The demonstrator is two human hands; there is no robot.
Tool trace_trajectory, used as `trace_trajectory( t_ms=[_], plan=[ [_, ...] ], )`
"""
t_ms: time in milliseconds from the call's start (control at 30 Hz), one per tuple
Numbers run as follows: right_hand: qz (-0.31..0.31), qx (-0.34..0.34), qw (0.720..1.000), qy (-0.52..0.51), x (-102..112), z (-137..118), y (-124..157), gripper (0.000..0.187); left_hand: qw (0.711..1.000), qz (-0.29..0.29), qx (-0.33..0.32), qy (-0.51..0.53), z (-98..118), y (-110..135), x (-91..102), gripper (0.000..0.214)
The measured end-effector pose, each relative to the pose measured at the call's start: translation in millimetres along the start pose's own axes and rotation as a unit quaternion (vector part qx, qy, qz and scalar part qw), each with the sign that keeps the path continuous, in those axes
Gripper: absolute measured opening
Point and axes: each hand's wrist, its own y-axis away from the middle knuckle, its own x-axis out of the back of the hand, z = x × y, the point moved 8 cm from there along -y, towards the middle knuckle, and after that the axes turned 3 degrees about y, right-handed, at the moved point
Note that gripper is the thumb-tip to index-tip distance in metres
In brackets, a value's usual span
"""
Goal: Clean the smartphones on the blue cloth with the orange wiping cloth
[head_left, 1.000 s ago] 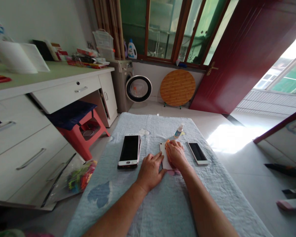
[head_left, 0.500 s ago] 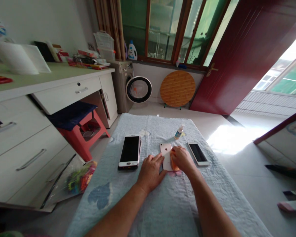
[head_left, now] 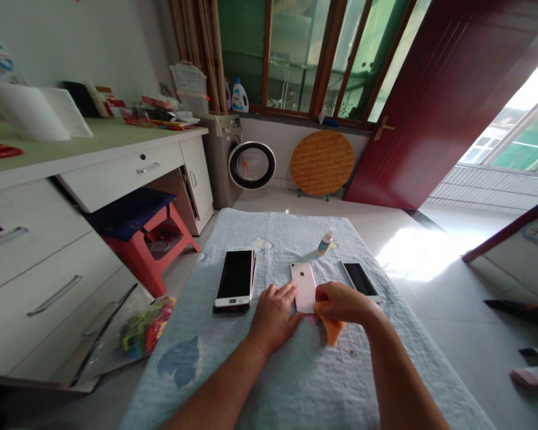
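A pink phone (head_left: 303, 285) lies face down on the blue quilted cloth (head_left: 296, 370) that covers the table. My left hand (head_left: 272, 316) rests flat beside it, fingers stretched onto its left edge. My right hand (head_left: 346, 302) is closed on an orange cloth (head_left: 330, 326), lifted just off the phone's near right corner. A white-framed phone (head_left: 235, 278) lies face up to the left, stacked on another. A smaller phone (head_left: 360, 278) lies face up to the right. A small spray bottle (head_left: 325, 240) stands behind the pink phone.
A white desk with drawers (head_left: 72, 239) runs along the left, with a red stool (head_left: 147, 239) under it. A bag of coloured items (head_left: 143, 325) lies on the floor by the table. A washing machine (head_left: 233, 158), a round wooden board (head_left: 323, 162) and a red door (head_left: 430, 101) stand behind.
My right hand has drawn the orange cloth from the far end of the pink phone down toward me and off its near end, uncovering the phone's back. My left hand stayed put.
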Motion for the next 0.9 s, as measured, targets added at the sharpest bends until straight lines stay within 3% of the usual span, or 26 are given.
trace_trajectory(
  t_ms=[100,267,433,767,900],
  plan=[
    [0.016,-0.003,1.0,-0.024,5.0,3.1,1.2,0.017,1.0,0.001,0.002,0.0,0.3,0.1,0.8,0.05],
    [0.071,-0.047,0.996,0.033,17.4,13.2,-0.2,0.017,1.0,-0.002,0.002,0.005,-0.1,0.7,0.3,0.05],
    [0.174,-0.076,0.979,0.07,32.4,25.8,-4.7,0.02,1.0,0.0,0.0,0.006,1.0,0.7,1.0,0.048],
    [0.364,-0.052,0.93,-0.026,70.4,22.0,14.0,0.022,1.0,-0.003,0.003,-0.005,2.1,1.0,3.2,0.048],
    [0.408,-0.065,0.91,-0.038,70.9,27.1,24.7,0.018,1.0,-0.001,0.008,0.0,1.5,0.6,3.6,0.048]
  ],
)
